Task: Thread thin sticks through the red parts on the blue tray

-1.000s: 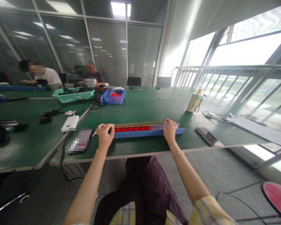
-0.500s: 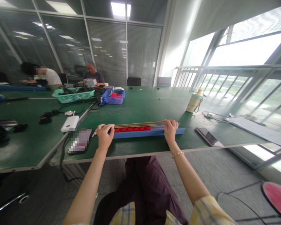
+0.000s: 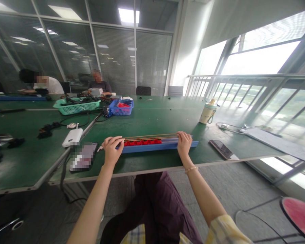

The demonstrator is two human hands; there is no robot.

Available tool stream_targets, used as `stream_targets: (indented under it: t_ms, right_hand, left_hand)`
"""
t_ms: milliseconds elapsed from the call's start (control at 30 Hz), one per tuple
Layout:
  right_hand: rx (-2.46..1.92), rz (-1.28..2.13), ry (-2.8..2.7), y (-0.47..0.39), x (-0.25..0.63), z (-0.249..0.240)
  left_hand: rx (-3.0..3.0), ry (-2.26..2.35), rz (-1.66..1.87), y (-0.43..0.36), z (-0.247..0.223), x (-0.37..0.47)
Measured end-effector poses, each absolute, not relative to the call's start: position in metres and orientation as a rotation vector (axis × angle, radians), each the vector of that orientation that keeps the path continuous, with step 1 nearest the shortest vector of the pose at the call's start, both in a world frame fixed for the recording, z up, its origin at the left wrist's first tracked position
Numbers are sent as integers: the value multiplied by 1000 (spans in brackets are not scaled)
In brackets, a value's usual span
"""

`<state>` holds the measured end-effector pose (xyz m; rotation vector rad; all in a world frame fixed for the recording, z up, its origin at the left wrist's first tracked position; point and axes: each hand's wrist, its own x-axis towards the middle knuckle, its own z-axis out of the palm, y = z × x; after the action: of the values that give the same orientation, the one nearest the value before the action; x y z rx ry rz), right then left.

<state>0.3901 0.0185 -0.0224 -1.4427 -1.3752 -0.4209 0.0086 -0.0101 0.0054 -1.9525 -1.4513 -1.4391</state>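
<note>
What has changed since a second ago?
The right hand edged slightly toward the right end of the blue rail; the view shifted a little. Nothing visibly grasped or released: it and the left hand still hold the cords above the red pieces.

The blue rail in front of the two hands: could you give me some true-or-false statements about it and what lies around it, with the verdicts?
1. Thin strands run between the left hand and the right hand. True.
2. Red pieces fill the blue rail right up to the right hand. False: they stop short of it.
3. A bracelet is on the left wrist. False: it is on the right one.
4. A phone lies to the right of the rail. True.
5. The bottle lies on its side. False: it stands upright.
</note>
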Motion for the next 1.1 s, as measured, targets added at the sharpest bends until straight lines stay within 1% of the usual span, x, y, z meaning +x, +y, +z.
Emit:
stream_targets:
  t_ms: [467,700,967,1100]
  right_hand:
    - [-1555,-374,-1309,17,391,-23]
    - [-1475,-355,-1391,21,397,-26]
    - [-1383,-287,-1550,65,428,2]
    - [-1396,-172,-1614,90,446,-2]
  left_hand:
    - [-1964,-1451,-1425,-12,8,10]
    - [-1974,-1439,-1427,-14,8,9]
    - [-2000,-1433,-1423,-14,7,7]
    - [-1996,-1411,-1430,-12,6,7]
